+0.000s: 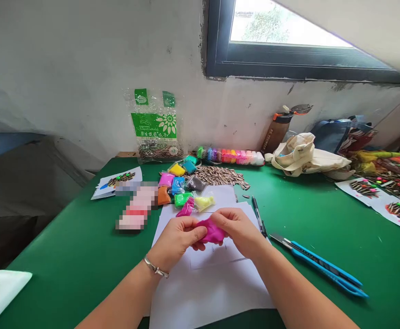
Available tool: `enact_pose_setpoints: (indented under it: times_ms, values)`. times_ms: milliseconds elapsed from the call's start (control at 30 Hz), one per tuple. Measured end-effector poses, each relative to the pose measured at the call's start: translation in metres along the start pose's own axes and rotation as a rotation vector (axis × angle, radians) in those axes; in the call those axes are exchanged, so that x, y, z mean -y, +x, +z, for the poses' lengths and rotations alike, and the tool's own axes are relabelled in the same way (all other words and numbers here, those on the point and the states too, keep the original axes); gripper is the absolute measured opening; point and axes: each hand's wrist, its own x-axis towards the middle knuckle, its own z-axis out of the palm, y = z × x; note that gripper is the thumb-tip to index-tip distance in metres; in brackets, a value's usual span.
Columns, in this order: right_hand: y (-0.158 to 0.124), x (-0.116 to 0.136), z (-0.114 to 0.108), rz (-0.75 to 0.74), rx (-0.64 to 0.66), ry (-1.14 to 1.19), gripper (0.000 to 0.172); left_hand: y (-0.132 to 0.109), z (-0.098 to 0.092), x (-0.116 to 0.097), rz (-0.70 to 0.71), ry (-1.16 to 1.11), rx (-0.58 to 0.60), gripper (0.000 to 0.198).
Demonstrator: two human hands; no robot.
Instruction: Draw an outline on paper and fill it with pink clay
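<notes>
Between my two hands is a flattened lump of magenta modelling clay (214, 231), held over white paper (206, 292). My left hand (182, 234) pinches its left side, thumb on top; a metal bracelet (156, 267) circles that wrist. On the other side, the fingers of my right hand (239, 228) grip the clay's upper right edge. Faint pencil lines show on the paper beneath. Just beyond my hands lie small bags of coloured clay, among them magenta (186, 208), pale yellow (204, 202) and green (183, 199).
Sunflower seeds (216, 176) are heaped behind the clay bags, beside a seed bag (157, 132). A pen (258, 214) and a blue utility knife (319, 265) with its blade out lie to the right. Farther right are a cloth bag (297, 155), a bottle (278, 130) and seed-decorated papers (388, 203).
</notes>
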Motion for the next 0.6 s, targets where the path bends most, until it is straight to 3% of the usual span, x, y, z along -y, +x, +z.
enact_pose_setpoints:
  times_ms: [133, 467, 600]
  values:
    - [-0.0006, 0.0016, 0.0011, 0.046, 0.043, -0.032, 0.033, -0.0011, 0.0012, -0.0017, -0.004, 0.044, 0.006, 0.031]
    - [-0.0013, 0.0023, 0.0066, 0.024, -0.073, -0.027, 0.029, -0.0016, 0.0022, -0.0014, 0.011, 0.031, 0.005, 0.030]
    - [0.0003, 0.0017, -0.0023, 0.091, -0.014, 0.042, 0.037, -0.0020, -0.0003, -0.0036, 0.047, 0.013, -0.037, 0.027]
